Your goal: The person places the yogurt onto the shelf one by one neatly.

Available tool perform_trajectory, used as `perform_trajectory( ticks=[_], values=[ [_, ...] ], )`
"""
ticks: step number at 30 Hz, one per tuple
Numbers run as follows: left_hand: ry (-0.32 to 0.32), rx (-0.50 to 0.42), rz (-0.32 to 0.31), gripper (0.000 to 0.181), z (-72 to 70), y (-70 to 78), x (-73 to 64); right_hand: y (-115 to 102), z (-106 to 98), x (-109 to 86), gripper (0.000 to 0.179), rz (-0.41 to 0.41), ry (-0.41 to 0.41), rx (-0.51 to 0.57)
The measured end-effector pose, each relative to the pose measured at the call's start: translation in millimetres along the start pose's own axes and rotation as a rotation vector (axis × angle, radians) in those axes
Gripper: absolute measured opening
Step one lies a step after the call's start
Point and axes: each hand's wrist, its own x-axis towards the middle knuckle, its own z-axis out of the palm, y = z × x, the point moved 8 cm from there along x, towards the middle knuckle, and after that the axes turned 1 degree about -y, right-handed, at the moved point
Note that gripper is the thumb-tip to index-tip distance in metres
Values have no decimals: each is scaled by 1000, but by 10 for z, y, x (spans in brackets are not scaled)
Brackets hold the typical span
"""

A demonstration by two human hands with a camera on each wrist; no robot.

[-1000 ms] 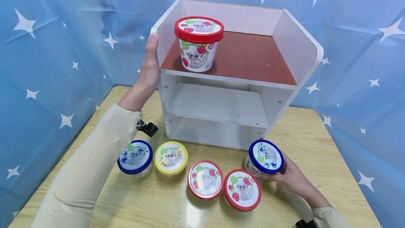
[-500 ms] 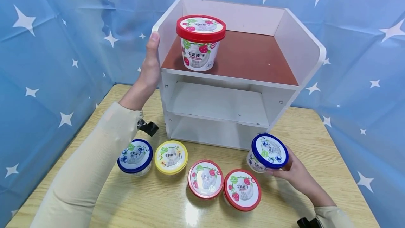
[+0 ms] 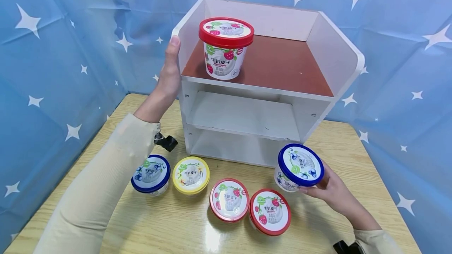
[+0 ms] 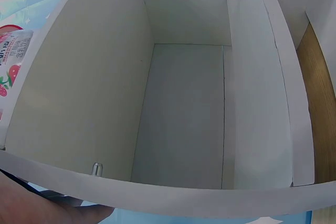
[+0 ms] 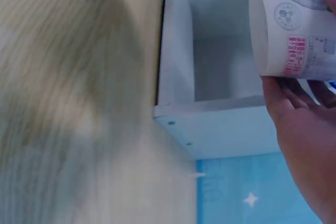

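Observation:
My right hand (image 3: pixel 333 189) grips a paper tub with a blue lid and blueberry pictures (image 3: pixel 300 166), tilted, just in front of the shelf unit's right front corner. In the right wrist view this tub (image 5: pixel 302 30) is raised off the table, bottom toward the camera. My left hand (image 3: pixel 169 71) rests against the outer left side of the white shelf unit (image 3: pixel 256 85), thumb along its front edge, other fingers mostly hidden. On the brown top shelf stands a red-lidded strawberry tub (image 3: pixel 224 56). The left wrist view looks into the shelf compartments (image 4: pixel 178 114).
On the wooden table (image 3: pixel 169 222) stand another blue-lidded tub (image 3: pixel 151 173), a yellow-lidded tub (image 3: pixel 191 175) and two red-lidded tubs, one at left (image 3: pixel 229 200) and one at right (image 3: pixel 270 211). A blue star-patterned cloth (image 3: pixel 70 69) hangs behind.
My right hand has lifted the blue-lidded tub higher and a little toward the shelf unit. The left hand stays at the unit's side; the other tubs stand as before.

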Motion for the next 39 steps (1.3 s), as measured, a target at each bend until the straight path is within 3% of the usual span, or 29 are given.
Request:
perform_trajectory(
  ticks=[6, 14, 24, 30, 39],
  values=[
    [4, 5, 22, 61, 1, 21, -2, -203, 30, 32, 83, -66, -29, 88],
    [-6, 1, 44, 62, 15, 30, 5, -457, 27, 40, 76, -153, 4, 162],
    [-2, 13, 32, 61, 7, 27, -9, -720, -8, 111, 72, -266, 8, 203],
    [-6, 15, 17, 60, 7, 21, -17, -873, -15, 169, 67, -367, 21, 285],
    [-2, 5, 9, 60, -3, 25, -27, -1077, -17, 272, 63, -388, 53, 287]
  ],
)
